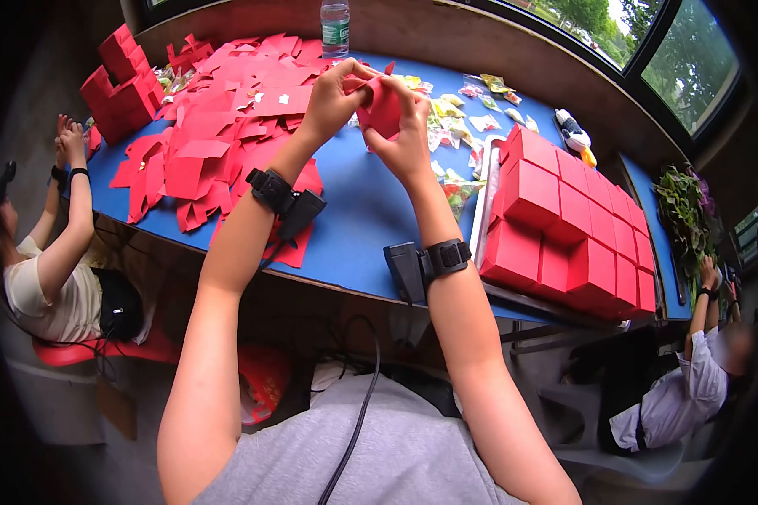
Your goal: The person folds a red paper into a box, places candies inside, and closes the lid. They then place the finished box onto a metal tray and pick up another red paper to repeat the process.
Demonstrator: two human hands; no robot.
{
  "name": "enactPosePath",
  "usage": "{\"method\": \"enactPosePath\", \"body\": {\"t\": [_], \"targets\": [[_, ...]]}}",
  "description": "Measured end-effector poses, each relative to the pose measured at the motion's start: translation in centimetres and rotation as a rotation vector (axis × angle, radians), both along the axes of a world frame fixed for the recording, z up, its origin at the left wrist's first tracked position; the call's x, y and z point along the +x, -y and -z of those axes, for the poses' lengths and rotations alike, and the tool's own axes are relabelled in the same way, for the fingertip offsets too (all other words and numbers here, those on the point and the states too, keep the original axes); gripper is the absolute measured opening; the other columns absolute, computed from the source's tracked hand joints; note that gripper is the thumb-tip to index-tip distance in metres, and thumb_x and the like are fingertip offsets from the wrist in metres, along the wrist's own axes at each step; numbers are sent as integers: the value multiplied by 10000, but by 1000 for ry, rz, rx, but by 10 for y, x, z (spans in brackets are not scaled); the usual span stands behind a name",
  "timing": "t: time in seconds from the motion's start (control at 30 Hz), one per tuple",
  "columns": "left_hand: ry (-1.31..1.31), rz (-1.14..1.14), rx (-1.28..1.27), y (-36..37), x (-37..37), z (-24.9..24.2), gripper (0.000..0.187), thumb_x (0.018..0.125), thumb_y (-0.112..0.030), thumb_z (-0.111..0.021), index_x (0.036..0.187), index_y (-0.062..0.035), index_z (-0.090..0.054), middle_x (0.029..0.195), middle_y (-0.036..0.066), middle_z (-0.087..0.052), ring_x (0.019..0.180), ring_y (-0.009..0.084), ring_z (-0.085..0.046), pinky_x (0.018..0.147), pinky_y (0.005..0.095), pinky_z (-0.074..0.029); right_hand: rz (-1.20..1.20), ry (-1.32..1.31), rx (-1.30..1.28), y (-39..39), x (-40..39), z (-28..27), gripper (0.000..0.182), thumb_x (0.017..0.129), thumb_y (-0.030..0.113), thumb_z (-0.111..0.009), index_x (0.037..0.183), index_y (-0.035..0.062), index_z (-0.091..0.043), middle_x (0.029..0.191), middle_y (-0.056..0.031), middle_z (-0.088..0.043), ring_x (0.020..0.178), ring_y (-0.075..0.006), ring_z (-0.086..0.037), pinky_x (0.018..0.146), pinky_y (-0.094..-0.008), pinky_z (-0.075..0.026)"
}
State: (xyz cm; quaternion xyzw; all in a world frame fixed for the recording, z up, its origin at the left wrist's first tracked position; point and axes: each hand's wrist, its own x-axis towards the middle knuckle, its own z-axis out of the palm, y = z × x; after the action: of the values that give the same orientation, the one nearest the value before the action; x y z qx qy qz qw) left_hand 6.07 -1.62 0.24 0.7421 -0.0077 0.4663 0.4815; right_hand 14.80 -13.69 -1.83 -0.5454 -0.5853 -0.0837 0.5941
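Between my two hands, raised over the blue table, is a small red paper box [383, 110], partly folded. My left hand [335, 103] has its fingers bent round the box's upper left side. From the right, my right hand [404, 135] grips it with the thumb below and fingers on top. My fingers cover much of the box, so its flaps are hard to make out. Left of my hands a wide heap of flat red card pieces [202, 160] spreads over the table. Small wrapped candies [448, 126] lie behind and right of my right hand.
A metal tray [483, 198] at right holds stacked red boxes [531, 189]. More red boxes [122, 84] stand at far left. A water bottle [335, 34] and a black-and-white object [572, 130] are at the back. One person sits at each side.
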Motion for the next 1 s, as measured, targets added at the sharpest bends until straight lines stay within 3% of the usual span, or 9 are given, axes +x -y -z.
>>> {"method": "enactPosePath", "body": {"t": [0.23,0.3,0.47,0.6,0.67,0.8,0.87,1.0], "targets": [[-15,-174,11,2,1,1,120,849,-75,-607,876,25,-548,874,89,-640,787,116,-625,662,250,-515,57,111,-54,1,-1,0,683,617,93,-688,1231,212,-416,1139,-205,-417,1064,-396,-434,867,-440,-446],[81,-232,105,2,5,0,84,858,-56,-598,902,7,-563,830,52,-625,740,74,-601,605,203,-508,108,143,-48,0,2,1,685,617,104,-703,1231,185,-411,1143,-201,-420,1049,-396,-452,864,-431,-448],[27,-149,102,12,-1,-8,130,839,-91,-631,840,24,-569,773,70,-637,716,98,-616,650,234,-508,176,-23,-22,2,1,0,811,623,178,-753,1276,47,-289,1129,-206,-412,1006,-384,-501,841,-410,-457],[-70,-43,110,12,1,-1,110,836,-68,-624,885,26,-593,770,62,-634,711,87,-609,637,237,-506,193,-45,-1,-6,4,12,764,621,190,-758,1223,40,-311,1114,-212,-398,1013,-376,-477,854,-415,-439],[-182,-102,201,9,0,-1,143,822,-85,-648,910,23,-618,902,65,-636,825,106,-606,716,245,-518,177,-61,25,-9,6,15,708,621,195,-762,1160,18,-340,1091,-207,-394,1013,-357,-456,863,-411,-424],[-130,-209,454,9,-1,-3,131,814,-92,-654,889,16,-646,878,62,-643,812,101,-605,676,248,-522,188,-200,9,-8,5,16,647,615,205,-777,1070,-3,-367,1053,-193,-394,997,-332,-434,863,-402,-409],[-80,-334,315,4,3,2,138,775,-93,-665,866,10,-657,838,115,-650,718,197,-639,652,282,-515,214,-168,12,-8,4,15,655,622,193,-776,1076,-10,-350,1065,-202,-381,998,-342,-433,866,-404,-407],[-81,-347,289,6,-1,-2,184,761,-103,-674,921,-13,-670,849,117,-655,765,210,-642,697,297,-512,256,-176,101,-11,3,17,653,635,182,-769,1064,-23,-323,1069,-208,-365,976,-350,-439,847,-408,-420]]}}
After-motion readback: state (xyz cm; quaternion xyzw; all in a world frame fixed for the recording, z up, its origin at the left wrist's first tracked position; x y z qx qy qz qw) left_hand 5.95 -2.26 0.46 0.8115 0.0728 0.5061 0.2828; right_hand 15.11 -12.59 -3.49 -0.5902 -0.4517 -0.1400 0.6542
